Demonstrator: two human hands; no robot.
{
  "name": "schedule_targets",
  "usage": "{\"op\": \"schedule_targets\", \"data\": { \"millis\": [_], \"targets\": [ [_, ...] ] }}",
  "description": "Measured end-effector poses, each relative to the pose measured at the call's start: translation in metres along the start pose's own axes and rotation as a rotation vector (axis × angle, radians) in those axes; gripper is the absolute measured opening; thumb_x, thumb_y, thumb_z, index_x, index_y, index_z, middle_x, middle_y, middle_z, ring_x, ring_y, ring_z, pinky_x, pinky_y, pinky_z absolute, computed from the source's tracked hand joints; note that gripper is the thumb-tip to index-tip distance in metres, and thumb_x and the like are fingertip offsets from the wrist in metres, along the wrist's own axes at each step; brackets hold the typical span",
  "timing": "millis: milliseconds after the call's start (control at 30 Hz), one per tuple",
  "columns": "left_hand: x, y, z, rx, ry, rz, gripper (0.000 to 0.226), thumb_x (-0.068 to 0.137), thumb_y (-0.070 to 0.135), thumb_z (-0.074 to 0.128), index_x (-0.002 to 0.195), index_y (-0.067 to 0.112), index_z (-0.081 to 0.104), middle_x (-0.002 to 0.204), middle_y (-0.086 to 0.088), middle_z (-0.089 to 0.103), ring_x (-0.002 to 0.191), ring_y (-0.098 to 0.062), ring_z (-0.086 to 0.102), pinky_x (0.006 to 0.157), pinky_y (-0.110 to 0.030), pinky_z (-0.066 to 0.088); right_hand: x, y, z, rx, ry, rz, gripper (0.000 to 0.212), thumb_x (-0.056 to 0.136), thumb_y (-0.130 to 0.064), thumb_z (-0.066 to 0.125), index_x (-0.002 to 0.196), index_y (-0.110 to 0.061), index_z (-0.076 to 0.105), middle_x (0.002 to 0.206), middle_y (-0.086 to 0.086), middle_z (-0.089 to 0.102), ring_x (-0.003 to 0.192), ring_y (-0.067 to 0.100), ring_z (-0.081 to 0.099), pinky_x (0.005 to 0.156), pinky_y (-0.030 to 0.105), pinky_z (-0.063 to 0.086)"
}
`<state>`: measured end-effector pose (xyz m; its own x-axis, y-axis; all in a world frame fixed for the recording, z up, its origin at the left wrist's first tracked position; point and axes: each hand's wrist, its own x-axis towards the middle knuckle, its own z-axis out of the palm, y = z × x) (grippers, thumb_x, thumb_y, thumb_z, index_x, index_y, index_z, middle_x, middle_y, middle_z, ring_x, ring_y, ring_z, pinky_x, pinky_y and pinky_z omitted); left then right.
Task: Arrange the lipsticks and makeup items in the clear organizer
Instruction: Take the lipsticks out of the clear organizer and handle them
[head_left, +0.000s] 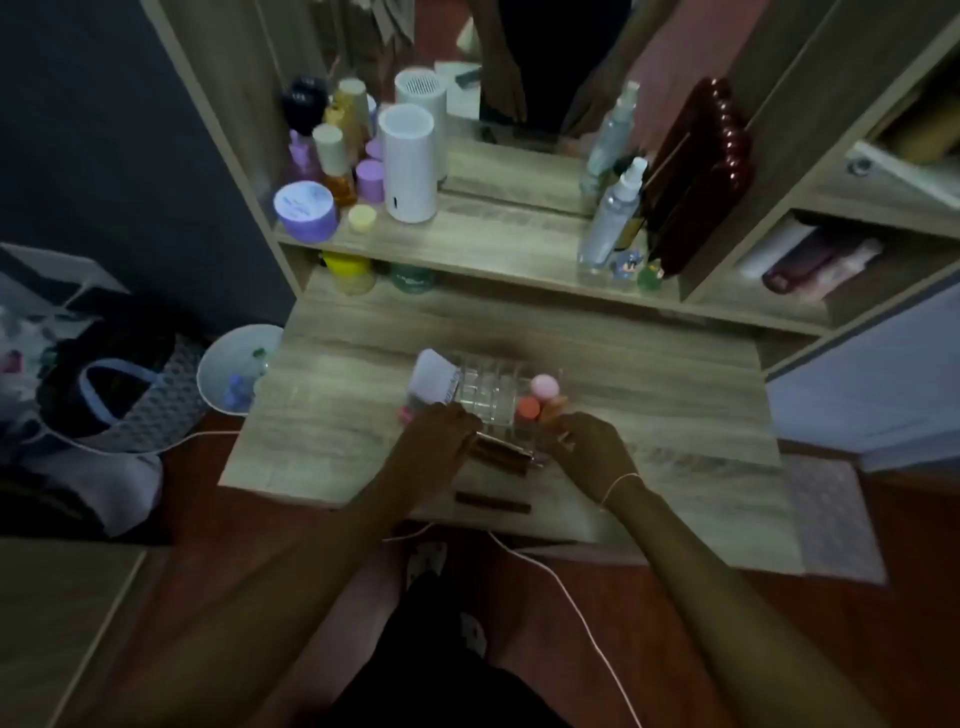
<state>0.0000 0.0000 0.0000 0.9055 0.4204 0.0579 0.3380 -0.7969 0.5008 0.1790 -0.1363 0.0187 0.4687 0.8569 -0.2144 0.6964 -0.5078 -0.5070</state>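
Note:
The clear organizer (485, 387) stands on the wooden dressing table (649, 405), its grid compartments see-through. A white tube (434, 379) leans at its left side. A pink sponge (544, 385) and an orange sponge (529, 408) sit at its right end. My left hand (436, 434) is at the organizer's front left, fingers closed on the end of a dark brown lipstick tube (504, 453) lying in front of it. My right hand (589, 441) is at the front right, fingers curled beside the sponges; whether it holds anything is hidden. Another brown lipstick (493, 503) lies near the table's front edge.
A shelf behind holds a white cylinder (408, 163), purple jars (305, 210), spray bottles (610, 218) and a dark red case (696, 176) against a mirror. A white bucket (236, 369) stands left of the table. A thin cable (571, 597) runs across the floor.

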Motion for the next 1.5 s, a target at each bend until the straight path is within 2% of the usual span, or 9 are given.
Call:
{"op": "schedule_targets", "data": {
  "millis": [133, 300, 500, 733, 1100, 1233, 1300, 1367, 1500],
  "targets": [
    [0.009, 0.003, 0.022, 0.043, -0.057, 0.041, 0.018, 0.083, 0.004, 0.064, 0.100, 0.003, 0.066, 0.098, -0.019, 0.067, 0.090, -0.036, 0.062, 0.082, -0.044, 0.051, -0.001, 0.013, 0.022, 0.045, -0.018, 0.073, 0.020, 0.083, -0.012, 0.062, 0.100, -0.017, 0.070, 0.091, 0.014, 0.068, 0.081, 0.029, 0.064, 0.071, 0.029, 0.046],
    [0.021, 0.000, 0.038, 0.144, -0.147, 0.095, 0.020, 0.084, 0.007, 0.060, 0.102, 0.001, 0.064, 0.102, -0.021, 0.064, 0.096, -0.039, 0.058, 0.086, -0.049, 0.045, 0.004, 0.026, 0.043, 0.025, -0.036, 0.039, 0.042, 0.078, -0.007, 0.065, 0.117, -0.021, 0.063, 0.117, 0.012, 0.064, 0.105, 0.026, 0.059, 0.088, 0.021, 0.039],
    [0.029, -0.011, 0.048, 0.304, -0.318, 0.095, 0.032, 0.094, 0.015, 0.043, 0.125, 0.010, 0.051, 0.132, -0.012, 0.050, 0.121, -0.030, 0.044, 0.101, -0.043, 0.033, 0.008, 0.028, 0.057, 0.020, -0.042, 0.123, 0.037, 0.083, -0.012, 0.063, 0.119, -0.016, 0.060, 0.119, 0.012, 0.055, 0.109, 0.029, 0.054, 0.091, 0.039, 0.049],
    [0.035, -0.015, 0.043, 0.165, -0.186, 0.154, 0.015, 0.079, 0.006, 0.061, 0.092, 0.001, 0.067, 0.095, -0.021, 0.067, 0.087, -0.038, 0.065, 0.076, -0.046, 0.053, 0.011, 0.033, 0.058, 0.026, 0.035, 0.159, 0.024, 0.084, -0.011, 0.060, 0.109, -0.014, 0.062, 0.114, 0.012, 0.056, 0.103, 0.027, 0.057, 0.082, 0.040, 0.051],
    [0.037, -0.030, 0.024, -0.326, -0.016, -0.017, 0.020, 0.091, 0.005, 0.056, 0.110, 0.010, 0.059, 0.108, -0.010, 0.057, 0.098, -0.019, 0.052, 0.085, -0.029, 0.043, 0.007, 0.015, 0.038, 0.271, 0.133, 0.107, 0.012, 0.092, -0.028, 0.056, 0.103, -0.026, 0.055, 0.089, 0.003, 0.070, 0.076, 0.021, 0.066, 0.069, 0.030, 0.050],
    [0.048, -0.029, 0.010, -0.425, 0.071, -0.027, 0.013, 0.092, 0.016, 0.053, 0.099, 0.009, 0.062, 0.089, -0.003, 0.062, 0.076, -0.003, 0.051, 0.072, -0.015, 0.040, 0.011, -0.003, 0.031, 0.324, 0.165, 0.086, 0.019, 0.091, -0.027, 0.056, 0.110, -0.026, 0.056, 0.084, 0.002, 0.073, 0.069, 0.015, 0.065, 0.064, 0.023, 0.045],
    [0.052, -0.030, 0.007, -0.447, 0.066, -0.065, 0.010, 0.092, 0.012, 0.054, 0.099, 0.010, 0.061, 0.087, -0.004, 0.063, 0.077, -0.008, 0.054, 0.071, -0.019, 0.044, 0.017, -0.012, 0.028, 0.335, 0.184, 0.064, 0.018, 0.091, -0.027, 0.056, 0.109, -0.026, 0.056, 0.078, -0.002, 0.070, 0.060, 0.006, 0.059, 0.059, 0.021, 0.042],
    [0.055, -0.036, 0.006, -0.432, 0.059, -0.131, 0.012, 0.093, 0.011, 0.054, 0.103, 0.012, 0.059, 0.092, -0.005, 0.062, 0.086, -0.017, 0.056, 0.073, -0.026, 0.046, 0.024, -0.021, 0.025, 0.375, 0.205, 0.049, 0.017, 0.092, -0.024, 0.056, 0.109, -0.023, 0.057, 0.078, -0.003, 0.069, 0.062, 0.003, 0.060, 0.059, 0.021, 0.046],
    [0.061, -0.044, -0.005, -0.470, 0.155, -0.122, 0.011, 0.095, 0.018, 0.052, 0.103, 0.017, 0.060, 0.092, 0.001, 0.059, 0.080, -0.006, 0.058, 0.067, -0.017, 0.050, 0.039, -0.034, 0.017, 0.410, 0.265, 0.023, 0.015, 0.093, -0.024, 0.056, 0.108, -0.022, 0.056, 0.088, 0.004, 0.070, 0.071, 0.011, 0.067, 0.065, 0.026, 0.054]
  ]
}}
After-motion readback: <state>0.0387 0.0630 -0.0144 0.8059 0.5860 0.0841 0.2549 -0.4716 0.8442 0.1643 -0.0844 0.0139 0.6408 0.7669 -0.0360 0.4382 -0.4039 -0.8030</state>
